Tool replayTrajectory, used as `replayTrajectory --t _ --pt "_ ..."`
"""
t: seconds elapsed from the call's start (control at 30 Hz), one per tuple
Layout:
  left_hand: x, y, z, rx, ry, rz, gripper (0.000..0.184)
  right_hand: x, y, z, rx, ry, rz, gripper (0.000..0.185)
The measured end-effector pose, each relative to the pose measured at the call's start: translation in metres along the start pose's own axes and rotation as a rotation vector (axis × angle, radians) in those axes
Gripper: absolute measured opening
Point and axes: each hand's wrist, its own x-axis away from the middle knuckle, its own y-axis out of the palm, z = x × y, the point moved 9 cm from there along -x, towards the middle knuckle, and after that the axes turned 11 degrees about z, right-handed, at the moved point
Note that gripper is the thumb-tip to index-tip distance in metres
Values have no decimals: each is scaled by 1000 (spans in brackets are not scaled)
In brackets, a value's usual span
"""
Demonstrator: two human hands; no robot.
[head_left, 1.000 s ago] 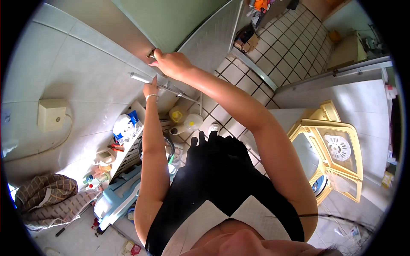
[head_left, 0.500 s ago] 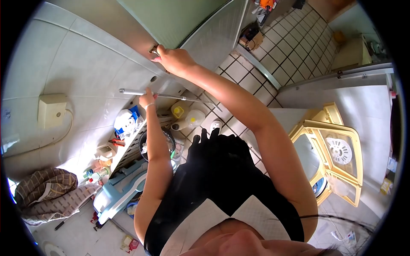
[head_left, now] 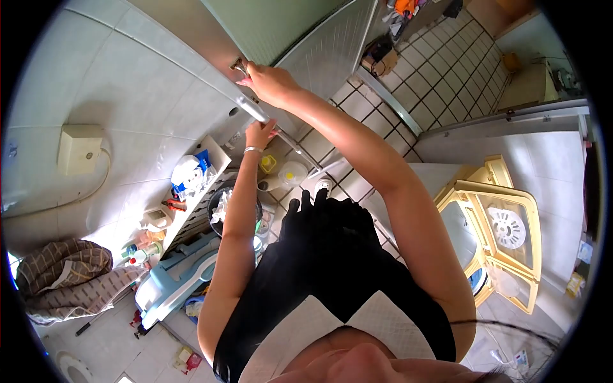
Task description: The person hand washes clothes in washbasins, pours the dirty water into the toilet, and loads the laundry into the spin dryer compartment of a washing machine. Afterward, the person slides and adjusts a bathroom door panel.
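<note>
My right hand [head_left: 271, 84] is closed at the metal handle [head_left: 237, 66] on the edge of the door with a pale green pane [head_left: 268, 29]. Below it, my left hand [head_left: 258, 135] grips a long silver pole [head_left: 295, 147]. The pole slants from its thick white upper end by the door down towards the floor, where a thin pale crosspiece shows near my foot. The kind of head on it cannot be made out. A white bracelet circles my left wrist.
On the left, a shelf [head_left: 195, 201] bears bottles and packets, with a black bin [head_left: 233, 207] beside it. Plastic jugs [head_left: 292, 173] stand on the tiled floor. At right, a washing machine has its yellowish lid [head_left: 507, 223] raised. A folded blue plastic tub [head_left: 179, 281] leans at lower left.
My left hand has moved right and up with the pole, whose upper end is now close to the door. My right hand stays at the handle, shifted slightly right.
</note>
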Motion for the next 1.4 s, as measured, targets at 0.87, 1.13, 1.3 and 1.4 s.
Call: replayTrajectory --t 0.87,1.13,1.3,1.4 --pt "-86 116 17 -35 -123 49 59 313 32 195 19 486 42 23" --pt "-75 107 100 247 -35 143 52 474 27 220 -95 901 -74 30" --pt "-75 132 64 657 -141 168 46 503 66 225 -233 1050 -157 31" --pt "-73 160 38 869 -212 175 40 485 64 206 -226 1010 -175 32"
